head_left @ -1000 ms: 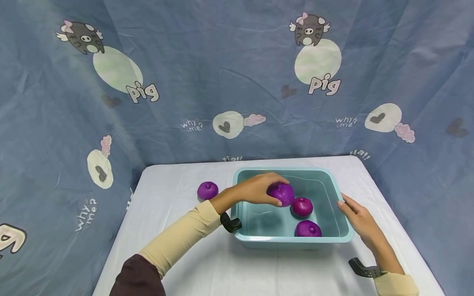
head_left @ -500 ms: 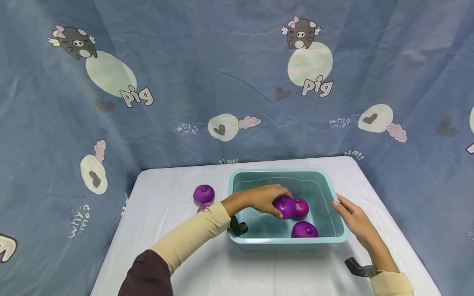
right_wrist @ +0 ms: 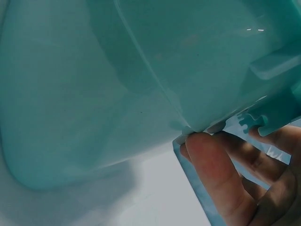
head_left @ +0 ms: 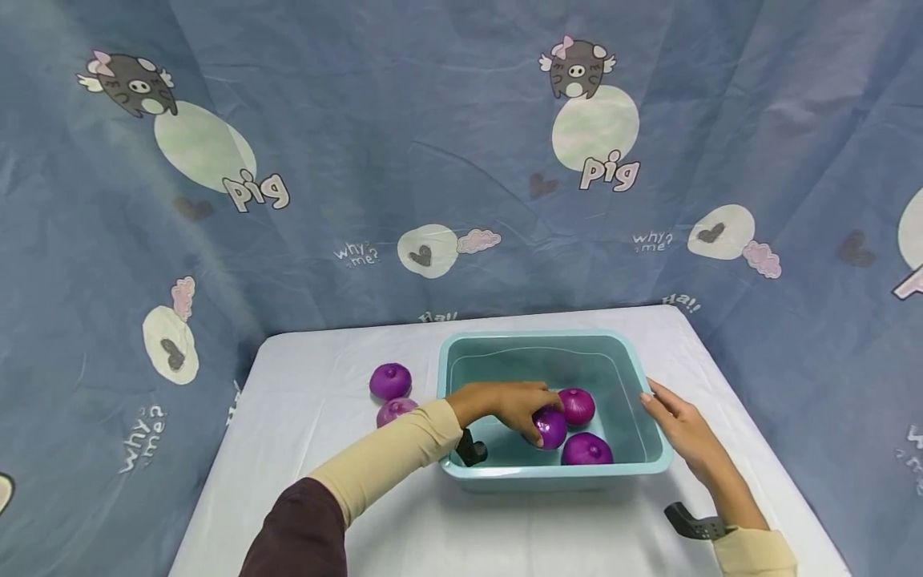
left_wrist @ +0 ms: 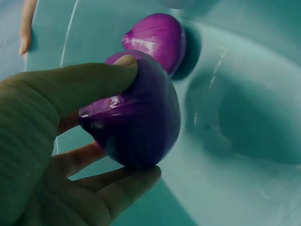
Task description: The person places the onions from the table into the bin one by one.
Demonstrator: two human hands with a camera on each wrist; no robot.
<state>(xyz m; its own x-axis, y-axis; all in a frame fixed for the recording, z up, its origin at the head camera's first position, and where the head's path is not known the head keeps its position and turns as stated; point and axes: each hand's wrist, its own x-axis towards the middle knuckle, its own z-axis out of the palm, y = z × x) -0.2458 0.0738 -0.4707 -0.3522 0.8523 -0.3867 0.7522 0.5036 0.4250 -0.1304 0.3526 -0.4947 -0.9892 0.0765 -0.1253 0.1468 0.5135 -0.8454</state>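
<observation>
My left hand (head_left: 513, 406) reaches down into a light teal plastic basin (head_left: 534, 469) and grips a glossy purple onion (head_left: 550, 429) between thumb and fingers. In the left wrist view, the thumb lies over the held onion (left_wrist: 150, 113) and fingertips support its other side. Two more purple onions are in the basin: a redder onion (head_left: 578, 406) behind the held one and a darker onion (head_left: 587, 449) by the near wall. At the basin's right side, my right hand (head_left: 681, 429) pinches the rim, its thumb (right_wrist: 209, 160) against the edge in the right wrist view.
Left of the basin, a dark purple onion (head_left: 390, 381) sits on the white-covered table (head_left: 317, 425). A paler onion (head_left: 396, 411) beside it is partly hidden by the left sleeve. Blue printed cloth (head_left: 447, 168) hangs behind the table and along both sides.
My left hand has lowered the onion into the basin, toward the near side and between the other two. The right hand keeps its place at the rim. The head view has shifted slightly.
</observation>
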